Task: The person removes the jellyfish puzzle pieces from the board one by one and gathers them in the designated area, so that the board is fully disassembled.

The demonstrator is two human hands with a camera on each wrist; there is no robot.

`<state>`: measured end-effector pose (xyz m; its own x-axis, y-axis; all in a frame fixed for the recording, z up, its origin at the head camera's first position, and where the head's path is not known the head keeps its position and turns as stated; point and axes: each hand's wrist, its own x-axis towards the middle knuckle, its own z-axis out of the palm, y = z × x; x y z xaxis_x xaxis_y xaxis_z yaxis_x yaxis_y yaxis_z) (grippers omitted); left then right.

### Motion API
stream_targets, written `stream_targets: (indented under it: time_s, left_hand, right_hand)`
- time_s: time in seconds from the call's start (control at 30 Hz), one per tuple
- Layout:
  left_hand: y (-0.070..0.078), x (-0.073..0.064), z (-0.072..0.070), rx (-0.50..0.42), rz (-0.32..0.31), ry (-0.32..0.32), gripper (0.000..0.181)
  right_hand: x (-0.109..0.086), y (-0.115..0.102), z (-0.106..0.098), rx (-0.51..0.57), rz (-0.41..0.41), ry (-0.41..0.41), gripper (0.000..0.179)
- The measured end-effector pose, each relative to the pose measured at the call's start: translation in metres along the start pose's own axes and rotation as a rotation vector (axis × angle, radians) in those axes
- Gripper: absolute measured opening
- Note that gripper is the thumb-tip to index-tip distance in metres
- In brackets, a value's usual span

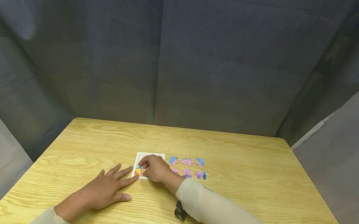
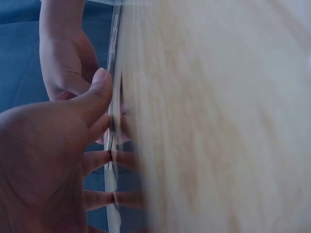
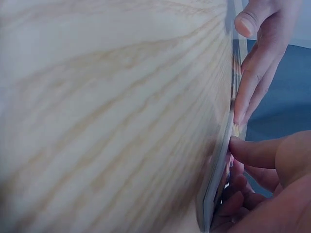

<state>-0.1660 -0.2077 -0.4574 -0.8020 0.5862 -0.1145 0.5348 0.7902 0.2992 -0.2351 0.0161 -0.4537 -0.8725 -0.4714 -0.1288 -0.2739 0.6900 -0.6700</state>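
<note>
A white puzzle frame (image 1: pixel 151 154) lies flat on the wooden table, with a yellow piece (image 1: pixel 138 172) in its lower left corner. My left hand (image 1: pixel 107 188) rests palm down with fingers spread, its index and middle fingertips on the frame's left side. Over the frame, my right hand (image 1: pixel 156 168) has its fingers curled and pinches a small pink puzzle piece (image 1: pixel 143 171) near the bottom edge; the fingers partly hide it. In the right wrist view, the right thumb (image 3: pixel 257 151) is at the frame's edge (image 3: pixel 214 194), close to the left fingertips.
Right of the frame, loose pink and blue puzzle pieces (image 1: pixel 187 161) lie in two rows, the lower row partly behind the right wrist. A black object (image 1: pixel 180 211) shows under the right sleeve. Dark grey curtains (image 1: pixel 220 58) stand behind the table (image 1: pixel 243 161).
</note>
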Motion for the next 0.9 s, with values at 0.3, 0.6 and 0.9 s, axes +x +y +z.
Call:
stream_targets:
  time_s: [0.3,0.6,0.9]
  left_hand:
    - [0.0001,0.0004,-0.0006,0.013,-0.008,-0.003,0.069]
    - [0.0,-0.0007,-0.0008,0.01,0.014,0.004,0.07]
    - [-0.0003,-0.0001,-0.0007,0.008,0.01,0.002,0.07]
  right_hand:
    - [-0.0008,-0.0015,-0.0011,0.022,-0.006,0.0,0.035]
    - [-0.0019,-0.0023,0.0008,0.13,-0.004,0.034,0.021]
    - [-0.0009,-0.0024,0.0004,0.244,0.02,0.051,0.017]
